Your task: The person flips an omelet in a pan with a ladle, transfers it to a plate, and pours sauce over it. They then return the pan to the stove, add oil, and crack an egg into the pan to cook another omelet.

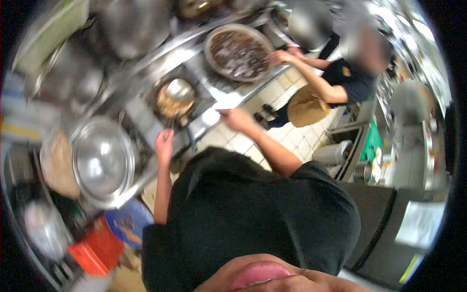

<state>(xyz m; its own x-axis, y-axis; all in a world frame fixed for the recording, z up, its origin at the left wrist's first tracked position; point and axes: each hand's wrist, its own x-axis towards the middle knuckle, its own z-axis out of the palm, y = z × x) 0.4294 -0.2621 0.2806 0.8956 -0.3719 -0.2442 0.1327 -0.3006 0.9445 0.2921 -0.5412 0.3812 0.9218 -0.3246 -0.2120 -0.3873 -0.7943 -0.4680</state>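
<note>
A steel counter (200, 73) surrounds the wok (193, 103), set within reach of the person's 2 hands, presumably for easy handling. The ladle (180, 90) sits over food (168, 108) in the wok. At the wok's near side, the left hand (164, 140) is curled narrow; blur hides what it grips. Right of the wok, the right hand's (236, 119) opening and hold cannot be told.

1. Metal counter (200, 82): slants across the view, blurred in places.
2. On it: a dark pan (193, 101), a wide pale-rimmed basin (208, 52), a shiny metal bowl (103, 158).
3. Tiled floor (243, 144): another person's dark shoes (267, 108) stand there.
</note>
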